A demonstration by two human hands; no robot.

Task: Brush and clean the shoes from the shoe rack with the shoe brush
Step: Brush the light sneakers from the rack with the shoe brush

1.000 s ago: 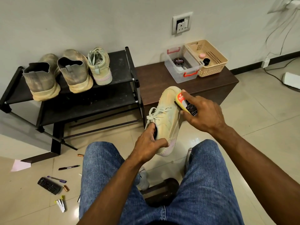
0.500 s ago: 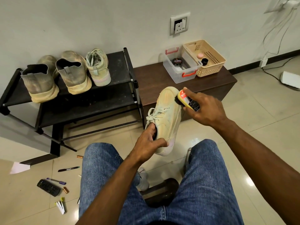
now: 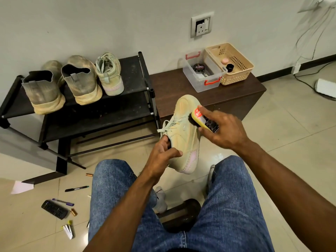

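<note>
My left hand (image 3: 161,155) grips a dusty pale-green canvas shoe (image 3: 183,131) at its collar, toe pointing away, above my denim knees. My right hand (image 3: 223,130) clasps the yellow-backed brush (image 3: 203,119), its black bristles pressed to the shoe's side. Three more dust-caked shoes stand on the black rack (image 3: 134,84). On the brown tabletop (image 3: 171,86) sit two bins: one clear plastic, one beige perforated.

— What's on the shoe rack (image 3: 134,82)?
— Three worn shoes on its top shelf — two grey-tan sneakers (image 3: 61,84) and a pale green one (image 3: 110,73).
— And the brown desk (image 3: 174,91)?
— A clear plastic box (image 3: 203,77) touching a beige basket (image 3: 231,64).
— The tiled floor (image 3: 283,128)?
— Markers (image 3: 76,188), a remote (image 3: 54,209).
</note>
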